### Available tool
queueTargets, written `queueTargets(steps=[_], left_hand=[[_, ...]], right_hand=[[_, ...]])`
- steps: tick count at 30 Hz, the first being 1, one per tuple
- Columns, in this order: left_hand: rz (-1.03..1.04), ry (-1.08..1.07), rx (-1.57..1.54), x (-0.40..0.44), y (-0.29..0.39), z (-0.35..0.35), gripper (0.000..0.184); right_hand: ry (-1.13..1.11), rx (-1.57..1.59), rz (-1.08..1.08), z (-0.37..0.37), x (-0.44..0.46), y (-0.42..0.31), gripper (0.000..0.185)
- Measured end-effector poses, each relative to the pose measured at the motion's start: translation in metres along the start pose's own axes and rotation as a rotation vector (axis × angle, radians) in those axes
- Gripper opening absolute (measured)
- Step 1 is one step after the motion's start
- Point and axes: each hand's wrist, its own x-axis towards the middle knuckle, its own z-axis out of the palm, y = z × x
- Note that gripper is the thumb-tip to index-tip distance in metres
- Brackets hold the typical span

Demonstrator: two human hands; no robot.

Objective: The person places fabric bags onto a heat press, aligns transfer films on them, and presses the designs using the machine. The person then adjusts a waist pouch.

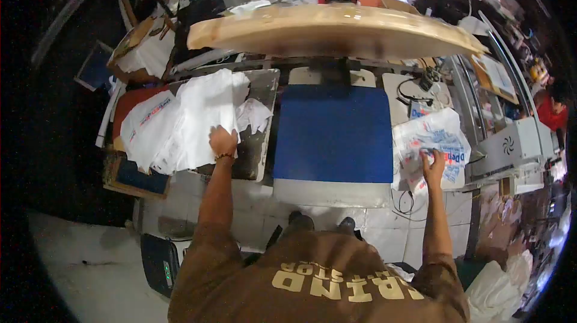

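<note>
A stack of white cloth (204, 112) lies on the left board, and my left hand (223, 141) rests at its right edge, fingers bent; whether it pinches the cloth is unclear. On the right board is a pile of thin white printed sheets (430, 137) with blue and red lettering. My right hand (433, 164) is over the pile's lower part, with thumb and finger apart at the sheets. Between the two hands lies a flat blue pad (334, 134) on a pale board.
A large pale curved panel (336, 30) hangs above the far side of the blue pad. A grey metal box (508, 146) stands at the right. Behind it a person in red (553, 112) is partly visible. Black cables (415, 91) lie on the right board.
</note>
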Motion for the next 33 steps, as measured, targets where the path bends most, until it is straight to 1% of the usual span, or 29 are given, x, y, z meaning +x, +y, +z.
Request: queueTargets(steps=[1, 3, 4, 5, 6, 7, 8, 9, 10, 11, 12, 13, 14, 15, 17, 18, 19, 20, 21, 22, 24, 25, 27, 28, 29, 30, 31, 32, 33], left_hand=[[0.025, -0.017, -0.105, 0.005, -0.006, 0.005, 0.037], [-0.003, -0.023, -0.046, 0.016, -0.005, 0.001, 0.033], [-0.010, -0.021, -0.050, 0.022, -0.009, -0.002, 0.033], [-0.037, 0.056, -0.045, 0.027, -0.013, -0.006, 0.031], [-0.063, 0.134, -0.040, 0.030, -0.018, -0.010, 0.030], [-0.065, 0.136, -0.043, 0.033, -0.024, -0.018, 0.030], [-0.068, 0.092, -0.131, 0.037, -0.029, -0.032, 0.029], [-0.071, 0.046, -0.219, 0.039, -0.033, -0.048, 0.029], [-0.160, 0.035, -0.264, 0.036, -0.030, -0.070, 0.033], [-0.163, 0.039, -0.266, 0.042, -0.038, -0.071, 0.033], [-0.211, -0.044, -0.364, 0.052, -0.052, -0.070, 0.034], [-0.260, -0.129, -0.460, 0.057, -0.062, -0.070, 0.035], [-0.213, -0.037, -0.476, 0.054, -0.068, -0.077, 0.032], [-0.218, -0.031, -0.476, 0.048, -0.068, -0.087, 0.032], [-0.008, 0.383, -0.758, 0.029, -0.059, -0.103, 0.024], [0.097, 0.475, -0.582, 0.020, -0.060, -0.098, 0.020], [0.179, 0.421, -0.586, -0.003, -0.041, -0.124, 0.017], [0.300, 0.451, -0.546, -0.020, -0.034, -0.123, 0.015], [0.396, 0.409, -0.449, -0.040, -0.022, -0.124, 0.014], [0.537, 0.344, -0.528, -0.064, -0.009, -0.137, 0.014], [0.805, 0.153, -0.699, -0.112, 0.019, -0.163, 0.019], [0.800, 0.150, -0.702, -0.115, 0.018, -0.157, 0.019], [0.473, 0.209, -0.826, -0.124, 0.015, -0.130, 0.032], [0.195, 0.230, -0.830, -0.117, 0.008, -0.112, 0.048], [0.186, 0.215, -0.832, -0.115, 0.013, -0.113, 0.048], [-0.074, -0.027, -1.071, -0.111, 0.019, -0.117, 0.054], [-0.201, -0.224, -1.248, -0.108, 0.024, -0.109, 0.059], [-0.363, -0.408, -1.392, -0.104, 0.029, -0.101, 0.063], [-0.361, -0.425, -1.395, -0.103, 0.037, -0.094, 0.063]], right_hand=[[-0.010, -0.001, -0.011, 0.000, -0.002, -0.021, 0.032], [0.022, 0.088, -0.138, 0.000, -0.007, -0.075, 0.012], [0.022, 0.148, -0.078, -0.001, -0.008, -0.114, 0.010], [0.038, 0.219, -0.133, 0.005, -0.010, -0.141, 0.010], [-0.008, 0.239, -0.157, 0.014, -0.012, -0.161, 0.011], [-0.098, 0.295, -0.065, 0.019, -0.013, -0.190, 0.011], [-0.111, 0.330, -0.091, 0.034, -0.018, -0.208, 0.011], [-0.126, 0.344, -0.209, 0.031, -0.016, -0.247, 0.011], [-0.225, 0.401, -0.193, 0.041, -0.015, -0.269, 0.013], [-0.268, 0.481, -0.218, 0.052, -0.016, -0.289, 0.014], [-0.347, 0.624, -0.207, 0.055, -0.015, -0.319, 0.015], [-0.397, 0.644, -0.224, 0.065, -0.015, -0.339, 0.015], [-0.478, 0.677, -0.233, 0.074, -0.015, -0.358, 0.013], [-0.554, 0.723, -0.252, 0.086, -0.014, -0.378, 0.014], [-0.705, 0.843, -0.178, 0.106, -0.015, -0.422, 0.026], [-0.795, 0.909, -0.125, 0.113, -0.016, -0.445, 0.034], [-0.835, 1.023, -0.063, 0.129, -0.021, -0.465, 0.043], [-0.875, 1.136, 0.003, 0.146, -0.028, -0.481, 0.053], [-0.879, 1.136, 0.004, 0.159, -0.036, -0.495, 0.053], [-0.875, 1.179, 0.095, 0.170, -0.042, -0.506, 0.060], [-1.088, 1.163, 0.199, 0.125, -0.031, -0.520, 0.068], [-1.092, 1.158, 0.202, 0.125, -0.029, -0.504, 0.068], [-1.186, 1.042, 0.224, 0.123, -0.031, -0.463, 0.063], [-1.085, 0.926, 0.348, 0.087, -0.029, -0.458, 0.057], [-0.983, 0.805, 0.468, 0.050, -0.028, -0.451, 0.052], [-1.013, 0.961, 0.587, 0.041, -0.029, -0.425, 0.050], [-1.029, 1.121, 0.702, 0.034, -0.027, -0.397, 0.049], [-0.996, 1.205, 0.739, 0.029, -0.025, -0.371, 0.048], [-0.955, 1.287, 0.778, 0.025, -0.025, -0.346, 0.047]])
